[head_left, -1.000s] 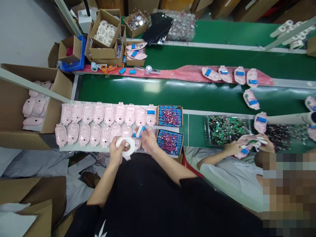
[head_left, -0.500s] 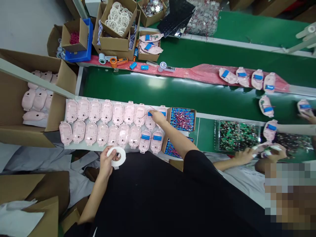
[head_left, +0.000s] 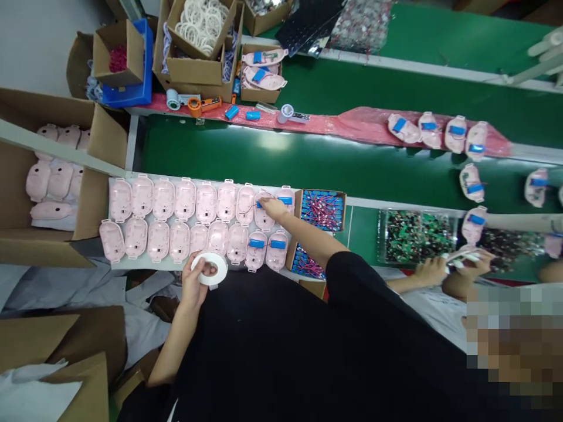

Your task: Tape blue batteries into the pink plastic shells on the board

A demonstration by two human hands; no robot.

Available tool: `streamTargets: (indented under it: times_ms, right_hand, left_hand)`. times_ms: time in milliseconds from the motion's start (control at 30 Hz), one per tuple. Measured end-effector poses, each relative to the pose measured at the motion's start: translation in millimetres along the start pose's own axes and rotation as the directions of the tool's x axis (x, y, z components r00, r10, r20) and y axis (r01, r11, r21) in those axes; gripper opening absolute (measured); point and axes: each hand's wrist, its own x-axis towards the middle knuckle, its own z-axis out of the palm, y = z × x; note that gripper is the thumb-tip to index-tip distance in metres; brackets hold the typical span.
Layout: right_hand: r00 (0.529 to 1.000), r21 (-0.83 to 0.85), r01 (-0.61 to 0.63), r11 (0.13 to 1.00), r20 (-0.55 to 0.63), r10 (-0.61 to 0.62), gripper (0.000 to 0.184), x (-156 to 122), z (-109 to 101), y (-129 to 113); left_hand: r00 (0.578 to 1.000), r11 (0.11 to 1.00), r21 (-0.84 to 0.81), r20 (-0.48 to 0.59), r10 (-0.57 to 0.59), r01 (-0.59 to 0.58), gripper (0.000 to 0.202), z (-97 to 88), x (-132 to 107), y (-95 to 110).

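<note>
Right hand (head_left: 273,206) nudged left along back row, grip pinching battery (head_left: 260,204) into shell (head_left: 263,219). Left hand (head_left: 193,282) grips tape roll (head_left: 210,268). Three shells loaded, most empty.

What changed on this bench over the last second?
The right hand carried a blue battery away from the tape roll, out to a pink shell in the far row, and rests on it there. The left hand still grips the roll; the shells stay in rows.
</note>
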Motion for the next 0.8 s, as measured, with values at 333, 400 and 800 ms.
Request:
streamTargets:
  times_ms: [333, 400, 800]
  right_hand:
    - [0.873, 0.918, 0.193, 0.345, 0.0, -0.488, 0.05, -180.8, 49.7, -134.9]
    - [0.899, 0.876, 0.251, 0.411, -0.054, -0.434, 0.038, -201.0, 57.9, -137.9]
    - [0.655, 0.374, -0.34, 0.863, -0.565, 0.502, 0.047, -161.3, -14.4, 155.4]
  left_hand:
    - [0.981, 0.981, -0.169, 0.15, 0.123, -0.097, 0.033, 43.8, 14.9, 18.1]
    - [0.968, 0.975, -0.168, 0.176, 0.178, -0.148, 0.032, 52.0, 15.9, 19.3]
    - [0.979, 0.996, -0.078, 0.197, 0.048, -0.033, 0.037, 69.3, -48.0, 4.9]
